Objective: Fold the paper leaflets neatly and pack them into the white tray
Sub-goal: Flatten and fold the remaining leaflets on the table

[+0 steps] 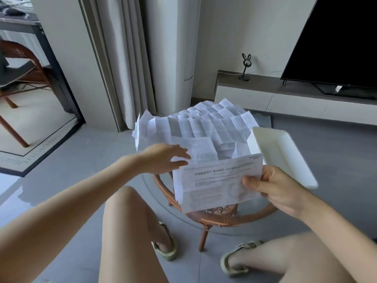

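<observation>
A heap of creased, unfolded paper leaflets (pixel 204 123) covers a small round glass-topped rattan table (pixel 224 218). The white tray (pixel 285 152) sits tilted at the table's right edge, with nothing visible inside it. My right hand (pixel 273 188) pinches the right end of a printed leaflet (pixel 216 182) held just above the table's near edge. My left hand (pixel 165 158) reaches over with fingers spread and straight, its fingertips at that leaflet's upper left corner.
My bare knees and sandalled feet (pixel 165 248) flank the table leg on the grey tile floor. A low TV bench with a black screen (pixel 336 41) stands at the back right. Curtains (pixel 122 58) hang behind, and a wooden chair (pixel 22 64) sits far left.
</observation>
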Action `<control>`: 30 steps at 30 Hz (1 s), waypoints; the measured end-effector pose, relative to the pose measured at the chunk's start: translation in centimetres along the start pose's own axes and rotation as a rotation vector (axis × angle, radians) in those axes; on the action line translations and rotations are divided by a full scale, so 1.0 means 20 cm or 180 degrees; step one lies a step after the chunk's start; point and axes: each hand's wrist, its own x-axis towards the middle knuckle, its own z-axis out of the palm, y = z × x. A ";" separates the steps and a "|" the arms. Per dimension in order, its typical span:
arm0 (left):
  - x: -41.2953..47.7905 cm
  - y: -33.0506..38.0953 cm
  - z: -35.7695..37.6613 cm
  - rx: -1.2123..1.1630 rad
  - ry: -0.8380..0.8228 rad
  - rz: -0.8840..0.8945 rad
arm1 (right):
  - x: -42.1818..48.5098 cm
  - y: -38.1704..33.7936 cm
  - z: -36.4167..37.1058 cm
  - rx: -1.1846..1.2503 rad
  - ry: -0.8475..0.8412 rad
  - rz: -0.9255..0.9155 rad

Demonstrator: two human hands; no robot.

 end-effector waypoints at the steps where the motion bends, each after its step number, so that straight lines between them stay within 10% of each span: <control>1: 0.01 -0.01 0.09 0.0179 -0.0174 0.0103 | -0.04 0.01 -0.01 0.0049 0.0006 0.0022; 23: -0.15 -0.27 0.61 -0.0522 0.0792 0.0968 | 0.63 0.31 0.08 -0.2782 0.1263 0.0530; 30: -0.11 -0.30 0.46 -0.1565 0.1879 -0.0865 | 0.66 0.35 0.14 -0.3394 0.1201 0.0450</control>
